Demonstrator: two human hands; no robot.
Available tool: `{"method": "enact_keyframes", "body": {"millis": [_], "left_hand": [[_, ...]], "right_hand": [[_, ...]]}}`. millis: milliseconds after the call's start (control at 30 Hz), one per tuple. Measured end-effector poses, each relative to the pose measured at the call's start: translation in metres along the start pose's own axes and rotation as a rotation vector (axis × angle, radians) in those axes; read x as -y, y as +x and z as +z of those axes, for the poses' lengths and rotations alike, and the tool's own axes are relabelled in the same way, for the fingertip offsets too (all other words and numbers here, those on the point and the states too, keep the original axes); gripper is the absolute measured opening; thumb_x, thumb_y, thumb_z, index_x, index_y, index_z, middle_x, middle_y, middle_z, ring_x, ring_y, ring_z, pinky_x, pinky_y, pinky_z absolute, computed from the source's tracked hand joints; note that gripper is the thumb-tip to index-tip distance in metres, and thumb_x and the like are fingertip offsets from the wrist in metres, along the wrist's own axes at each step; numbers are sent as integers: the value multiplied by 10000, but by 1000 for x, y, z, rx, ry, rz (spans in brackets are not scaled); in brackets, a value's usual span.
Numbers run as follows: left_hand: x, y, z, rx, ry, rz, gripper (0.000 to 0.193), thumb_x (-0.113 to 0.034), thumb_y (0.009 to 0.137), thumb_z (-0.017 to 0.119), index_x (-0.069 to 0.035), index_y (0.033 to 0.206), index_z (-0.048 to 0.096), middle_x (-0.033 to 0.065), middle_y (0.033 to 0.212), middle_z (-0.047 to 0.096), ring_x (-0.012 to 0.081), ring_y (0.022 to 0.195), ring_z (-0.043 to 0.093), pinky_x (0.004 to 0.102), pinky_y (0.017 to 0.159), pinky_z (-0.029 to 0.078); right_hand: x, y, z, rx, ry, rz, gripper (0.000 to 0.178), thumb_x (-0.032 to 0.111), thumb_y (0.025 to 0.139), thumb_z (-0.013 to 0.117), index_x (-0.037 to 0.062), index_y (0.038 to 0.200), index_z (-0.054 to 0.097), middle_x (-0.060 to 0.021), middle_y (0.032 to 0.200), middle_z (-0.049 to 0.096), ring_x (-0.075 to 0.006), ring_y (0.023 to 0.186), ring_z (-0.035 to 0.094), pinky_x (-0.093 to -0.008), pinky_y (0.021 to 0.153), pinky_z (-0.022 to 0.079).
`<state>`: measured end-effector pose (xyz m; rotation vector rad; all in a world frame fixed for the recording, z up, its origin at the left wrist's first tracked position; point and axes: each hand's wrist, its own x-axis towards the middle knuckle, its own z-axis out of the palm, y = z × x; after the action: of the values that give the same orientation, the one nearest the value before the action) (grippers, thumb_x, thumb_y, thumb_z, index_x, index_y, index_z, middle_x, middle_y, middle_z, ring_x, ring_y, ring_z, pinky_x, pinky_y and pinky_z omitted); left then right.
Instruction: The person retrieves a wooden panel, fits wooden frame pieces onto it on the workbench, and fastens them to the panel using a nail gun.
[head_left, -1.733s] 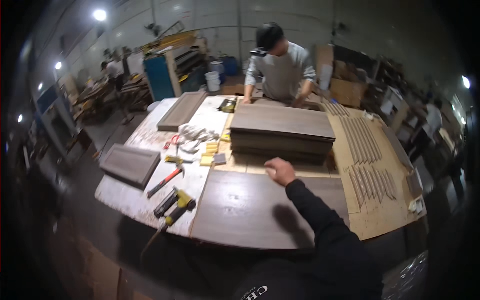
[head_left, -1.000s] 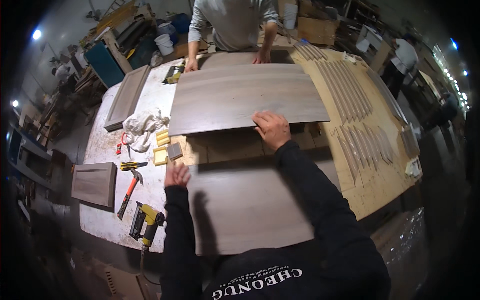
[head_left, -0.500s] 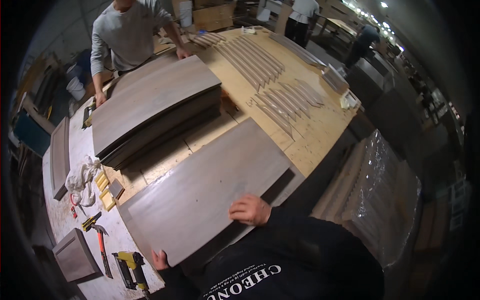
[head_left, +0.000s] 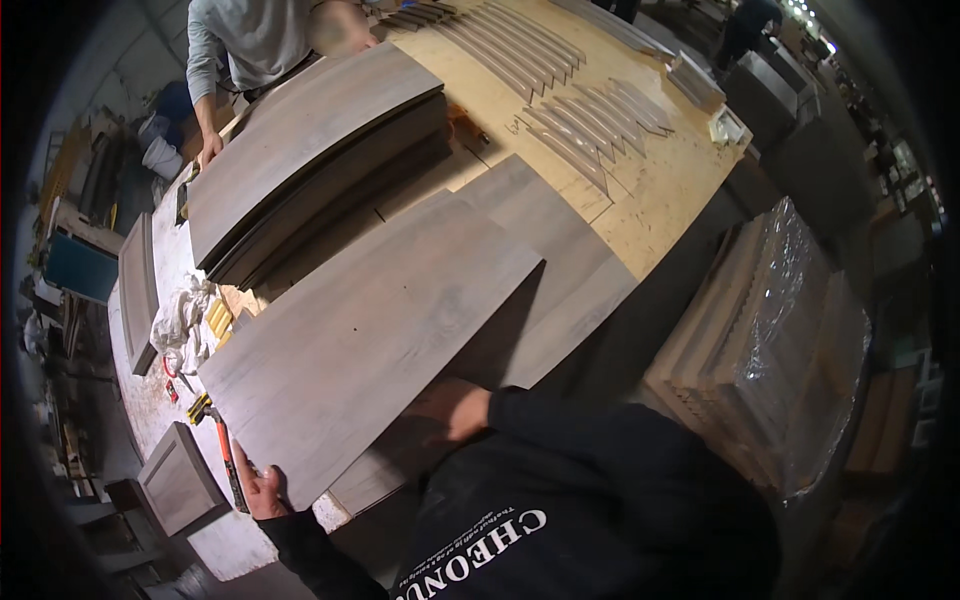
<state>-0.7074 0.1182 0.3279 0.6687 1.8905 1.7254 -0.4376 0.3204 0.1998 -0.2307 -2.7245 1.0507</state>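
Observation:
A large grey-brown wood panel (head_left: 360, 310) is raised and tilted in front of me, over a second panel (head_left: 570, 260) lying flat on the table. My left hand (head_left: 262, 490) grips the lifted panel at its near left corner, beside an orange-handled hammer (head_left: 230, 455). Under its near edge, my right hand (head_left: 458, 408) supports the panel; its fingertips are partly shaded and blurred. Across the table, a co-worker's hand (head_left: 208, 150) rests at the left end of a stack of similar panels (head_left: 320, 140).
Several long trim strips (head_left: 520, 50) and shorter ones (head_left: 600, 115) lie at the far right of the plywood table (head_left: 665, 215). A white rag (head_left: 185, 325) and small framed panels (head_left: 180, 480) are on the left. Plastic-wrapped boards (head_left: 770, 350) stand right of the table.
The top panel has come up off the one beneath and shifted left, uncovering the lower panel. My right hand went from its top face to under its near edge. The nail gun is no longer visible.

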Motion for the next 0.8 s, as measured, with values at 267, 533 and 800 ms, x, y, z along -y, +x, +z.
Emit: {"method": "enact_keyframes", "body": {"millis": [267,533,800], "left_hand": [[-15,26,-31,152,83,4,684,-59,777,519,6,1411,270,139,1378,395,189,1198,434,268,946,356],[46,8,-31,26,194,-117,708,-9,747,495,-13,1418,271,136,1370,391,202,1131,463,238,850,404],[130,1,-23,160,-163,-111,738,1,723,524,-24,1418,277,177,1349,409,234,1064,506,322,883,414]], "right_hand": [[-97,25,-43,-253,-54,175,719,543,753,593,117,1298,396,-113,1332,395,-303,1228,347,-402,1007,292],[-76,-271,-80,-926,-849,1577,720,431,739,650,23,1287,421,-182,1377,374,-354,1289,306,-599,989,236],[-60,-188,-78,-1097,-422,966,675,317,766,661,10,1302,390,-191,1320,420,-359,1229,376,-495,1009,287]]}}
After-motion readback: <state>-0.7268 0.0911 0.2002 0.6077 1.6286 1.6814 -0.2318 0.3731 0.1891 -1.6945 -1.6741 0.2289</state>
